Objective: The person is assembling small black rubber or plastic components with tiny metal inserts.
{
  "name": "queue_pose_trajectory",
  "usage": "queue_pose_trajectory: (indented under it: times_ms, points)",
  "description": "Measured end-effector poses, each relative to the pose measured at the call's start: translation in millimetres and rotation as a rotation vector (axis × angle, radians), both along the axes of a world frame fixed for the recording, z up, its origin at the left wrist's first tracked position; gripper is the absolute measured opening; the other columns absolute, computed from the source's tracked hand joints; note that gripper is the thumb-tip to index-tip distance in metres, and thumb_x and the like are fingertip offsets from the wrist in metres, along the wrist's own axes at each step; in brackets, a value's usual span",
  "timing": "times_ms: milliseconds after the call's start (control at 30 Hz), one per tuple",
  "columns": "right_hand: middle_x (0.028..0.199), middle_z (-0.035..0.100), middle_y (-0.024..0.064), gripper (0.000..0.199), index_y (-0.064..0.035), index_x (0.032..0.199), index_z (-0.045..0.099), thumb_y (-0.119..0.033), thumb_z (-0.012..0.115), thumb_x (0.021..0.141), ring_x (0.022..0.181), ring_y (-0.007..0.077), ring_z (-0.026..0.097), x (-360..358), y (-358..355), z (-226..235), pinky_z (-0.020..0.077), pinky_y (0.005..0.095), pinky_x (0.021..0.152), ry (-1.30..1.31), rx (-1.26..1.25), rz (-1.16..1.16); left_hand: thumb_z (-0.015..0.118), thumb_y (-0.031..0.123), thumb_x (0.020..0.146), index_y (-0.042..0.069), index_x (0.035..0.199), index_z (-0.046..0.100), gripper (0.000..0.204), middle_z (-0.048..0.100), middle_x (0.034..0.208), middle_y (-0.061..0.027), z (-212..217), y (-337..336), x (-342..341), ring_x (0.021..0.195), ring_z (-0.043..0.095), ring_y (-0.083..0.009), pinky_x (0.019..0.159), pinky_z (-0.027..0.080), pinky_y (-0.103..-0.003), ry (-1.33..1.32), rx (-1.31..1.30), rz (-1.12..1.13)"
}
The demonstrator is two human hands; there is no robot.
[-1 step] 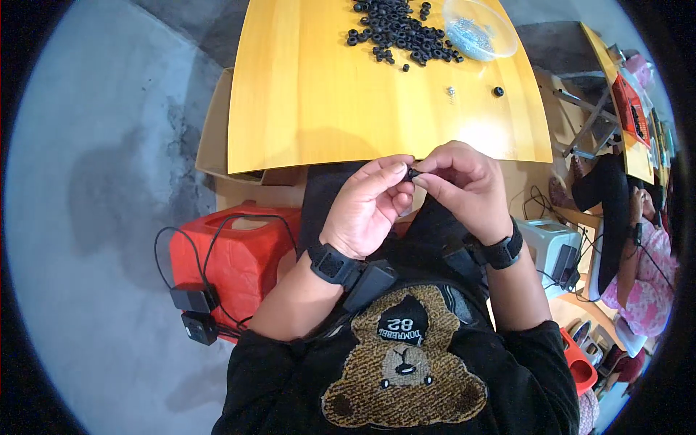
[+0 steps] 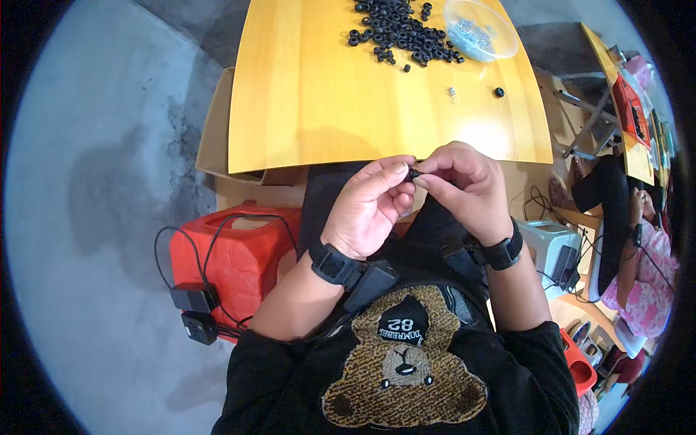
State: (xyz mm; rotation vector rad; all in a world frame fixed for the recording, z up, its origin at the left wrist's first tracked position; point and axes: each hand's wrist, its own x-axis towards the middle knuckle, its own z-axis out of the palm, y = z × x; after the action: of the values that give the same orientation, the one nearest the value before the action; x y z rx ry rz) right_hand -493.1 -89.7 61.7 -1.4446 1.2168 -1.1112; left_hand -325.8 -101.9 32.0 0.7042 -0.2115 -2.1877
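Observation:
A small black plastic piece (image 2: pixel 412 174) is pinched between my two hands, just off the table's near edge and above my lap. My left hand (image 2: pixel 370 199) has it at thumb and forefinger, palm turned partly up, the other fingers curled. From the other side, my right hand (image 2: pixel 467 185) closes thumb and index finger on the same piece. Fingertips hide most of its shape. Beyond my hands, a small metal spring (image 2: pixel 452 93) and a single black round piece (image 2: pixel 499 93) lie apart on the yellow table (image 2: pixel 304 109).
Farther back sit a heap of black ring-like pieces (image 2: pixel 399 32) and a clear tub (image 2: pixel 507 47) of small silvery parts. A red stool (image 2: pixel 232 250) with cables and black boxes stands at my left, a pale stool (image 2: pixel 540 246) at my right. Another person (image 2: pixel 641 268) sits at the far right.

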Motion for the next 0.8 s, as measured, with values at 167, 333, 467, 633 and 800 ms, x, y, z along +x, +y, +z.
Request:
queue_pose_trajectory:
  times_ms: [167,333,467,633,800]
  points:
    - [0.074,0.059,0.0051,0.011,0.0000,0.082,0.064,0.000,0.068,0.072,0.056,0.0092,0.057,2.9,0.5,4.2,0.0442,0.0217,0.050,0.111,-0.060,-0.043,0.057,0.011,0.088,0.002,0.103,0.058,0.018,0.059,0.079,-0.0011,4.2,-1.4,1.7,0.069,0.057,-0.0075,0.064,0.049,-0.019,0.004,0.005,-0.011]
    - [0.076,0.060,0.0060,0.012,-0.0014,0.081,0.063,0.001,0.067,0.071,0.058,0.0116,0.057,5.7,-2.2,9.9,0.0449,0.0230,0.051,0.218,-0.134,-0.011,0.057,0.012,0.088,0.002,0.102,0.058,0.017,0.060,0.079,-0.0009,1.8,-2.2,4.7,0.070,0.058,-0.0074,0.064,0.049,-0.019,-0.013,0.007,-0.016]
    - [0.077,0.059,0.0063,0.011,-0.0018,0.079,0.062,0.003,0.066,0.070,0.060,0.0128,0.058,6.9,-4.8,14.7,0.0456,0.0239,0.053,0.292,-0.197,0.016,0.059,0.011,0.087,0.002,0.102,0.059,0.017,0.060,0.079,-0.0011,1.8,-2.6,5.8,0.070,0.058,-0.0075,0.064,0.049,-0.019,-0.063,-0.021,-0.016]
    - [0.077,0.059,0.0067,0.015,-0.0019,0.082,0.061,0.004,0.065,0.069,0.063,0.0141,0.058,7.2,-5.5,13.8,0.0466,0.0241,0.056,0.305,-0.199,0.047,0.061,0.006,0.084,0.003,0.096,0.058,0.013,0.059,0.077,-0.0012,4.9,-2.4,4.0,0.064,0.056,-0.0075,0.060,0.047,-0.019,-0.141,-0.072,-0.020]
    - [0.076,0.059,0.0065,0.020,-0.0014,0.087,0.060,0.004,0.065,0.069,0.065,0.0138,0.059,7.9,-5.4,10.8,0.0477,0.0235,0.059,0.276,-0.178,0.088,0.061,0.004,0.082,0.004,0.090,0.056,0.010,0.057,0.075,-0.0007,4.2,-2.4,4.6,0.060,0.051,-0.0073,0.056,0.043,-0.019,-0.141,-0.153,-0.020]
